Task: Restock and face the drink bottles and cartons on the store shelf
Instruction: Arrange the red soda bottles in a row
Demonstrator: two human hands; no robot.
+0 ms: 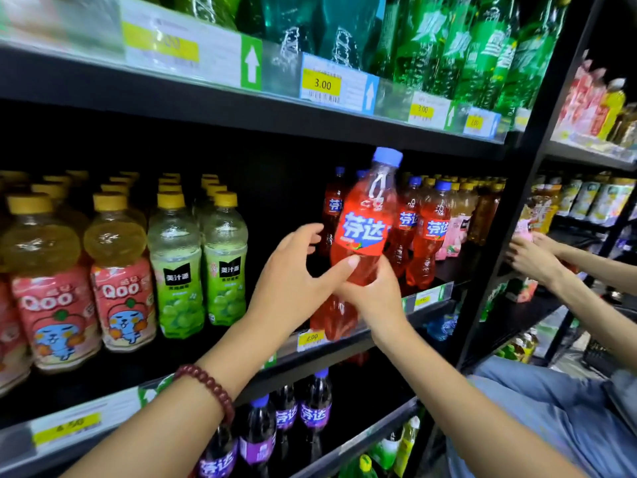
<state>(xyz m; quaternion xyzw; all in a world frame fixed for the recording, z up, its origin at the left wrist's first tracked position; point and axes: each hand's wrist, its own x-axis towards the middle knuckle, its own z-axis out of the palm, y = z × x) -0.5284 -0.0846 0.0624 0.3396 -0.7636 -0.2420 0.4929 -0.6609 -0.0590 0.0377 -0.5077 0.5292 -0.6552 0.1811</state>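
A red soda bottle [363,229] with a blue cap and a red label stands tilted in front of the middle shelf [344,343]. My right hand [374,294] grips its lower body from the right. My left hand [293,274], with a bead bracelet on its wrist, touches the bottle with the thumb on its front and the fingers spread behind its left side. More red soda bottles [427,232] stand in a row behind it. A dark gap lies on the shelf to the left of the held bottle.
Green grape juice bottles [225,267] and pink Qoo bottles [120,281] fill the shelf's left. Green soda bottles [482,53] stand above, purple soda bottles [315,415] below. Another person's hands [534,257] work at the neighbouring shelf unit on the right.
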